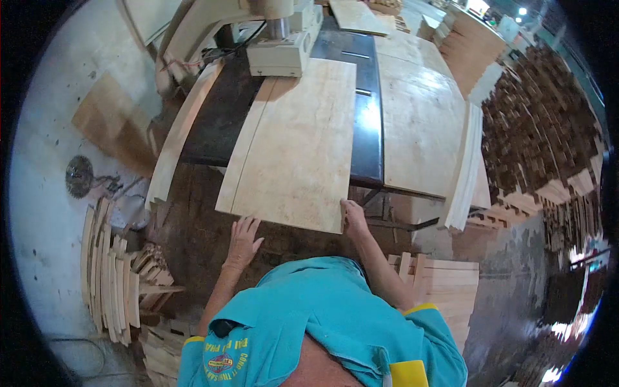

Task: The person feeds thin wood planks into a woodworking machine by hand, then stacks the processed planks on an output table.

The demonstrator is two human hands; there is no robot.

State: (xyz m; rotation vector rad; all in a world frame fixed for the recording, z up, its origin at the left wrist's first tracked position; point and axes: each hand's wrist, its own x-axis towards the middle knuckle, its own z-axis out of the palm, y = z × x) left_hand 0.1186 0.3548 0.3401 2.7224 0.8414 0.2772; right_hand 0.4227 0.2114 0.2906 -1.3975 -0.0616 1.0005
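**Hands steady the board at the saw**

Our left hand [243,242] lies flat and open at the plywood panel's [293,145] near edge; our right hand [353,216] pinches its near corner. With the panel's far end under the band saw head [284,45], we should push evenly, tracking the pencilled curve, fingers clear.
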